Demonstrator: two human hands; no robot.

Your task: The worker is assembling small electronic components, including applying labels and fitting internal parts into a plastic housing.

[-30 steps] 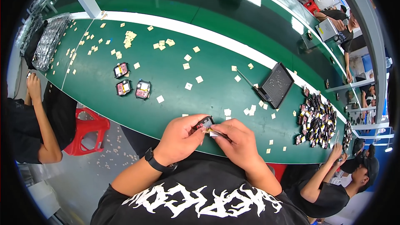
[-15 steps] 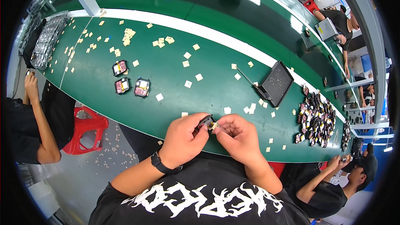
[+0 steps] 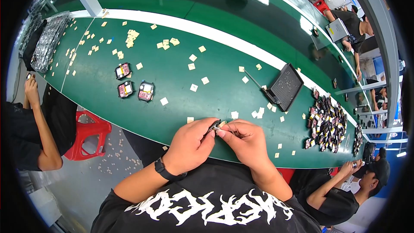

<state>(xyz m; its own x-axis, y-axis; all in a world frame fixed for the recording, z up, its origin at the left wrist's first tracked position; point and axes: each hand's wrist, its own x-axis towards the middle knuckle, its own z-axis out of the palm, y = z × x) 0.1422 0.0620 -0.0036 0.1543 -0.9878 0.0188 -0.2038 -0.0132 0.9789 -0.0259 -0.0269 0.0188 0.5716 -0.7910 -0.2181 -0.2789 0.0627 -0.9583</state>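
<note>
Your left hand is curled closed around a small dark casing, thumb on the near side and bent fingers around the far side, so much of it is hidden. Your right hand is closed to a pinch, its thumb and forefinger gripping a small pale-yellow piece right at the casing's edge; you cannot tell from this view whether the piece is fixed to the casing. Both hands meet in front of your chest, above the near edge of the green table, with a black watch on your left wrist. Beyond your left hand, three black-framed units lie close together, showing red, white and yellow parts. Pale square slips are scattered over the tabletop, some overlapping in a cluster farther off. Ahead and to your right sits a shallow black tray with small bits in it, and a thin rod slants up to its near left corner. Farther right, a large heap of similar units is piled on the table. A red stool stands on the floor to your left, near a seated co-worker in black.
</note>
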